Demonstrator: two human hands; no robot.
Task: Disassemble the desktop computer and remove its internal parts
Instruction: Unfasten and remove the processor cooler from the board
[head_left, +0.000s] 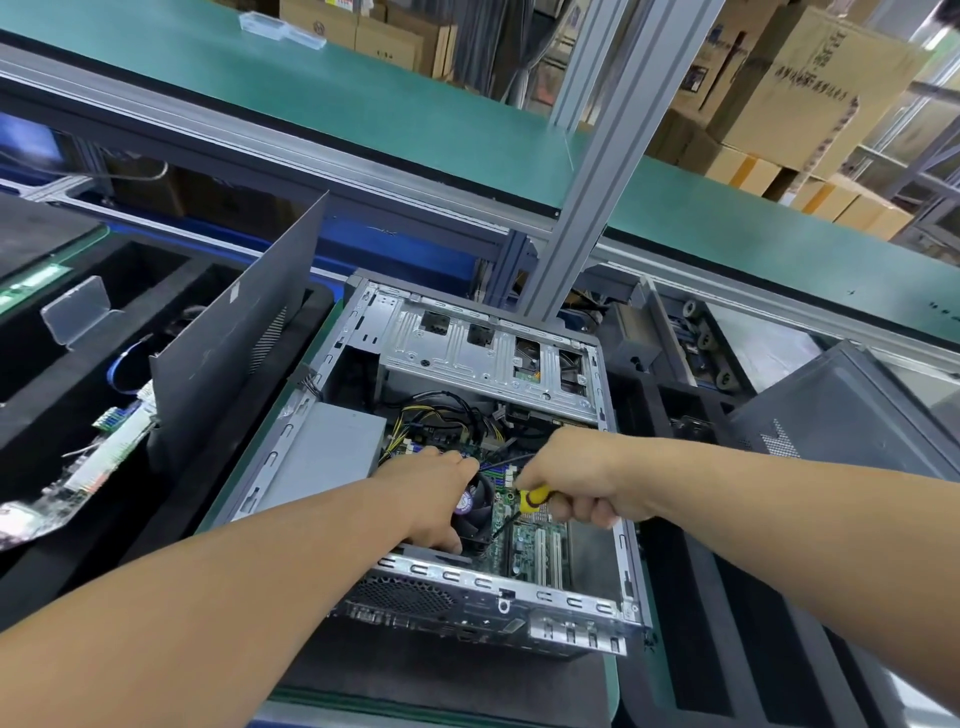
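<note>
Nearest me, the open desktop case (498, 597) lies on its side on a dark mat over the green bench (613, 680), its rear panel toward me. My left hand (436, 499) rests on the cooler fan (475, 512), fingers curled down its near edge. My right hand (576, 483) is clenched round a yellow-handled screwdriver (535, 500), the shaft angled down toward the motherboard (540, 545) beside the fan; the tip is too small to place on a screw.

Handling, as I judge it: the fan and heatsink look rigid and fairly weighty for their size, best lifted by the frame's outer edges, never the blades. The board is stiff but fragile, so take it by its edges once unscrewed. The yellow-and-black cables (441, 410) are limp and will snag.

Further in: the grey power supply (327, 452) on the left, the metal drive cage (483, 353) beyond. A removed side panel (234, 338) leans left of the case. Past the aluminium upright (587, 171), stacked cardboard boxes (810, 83).
</note>
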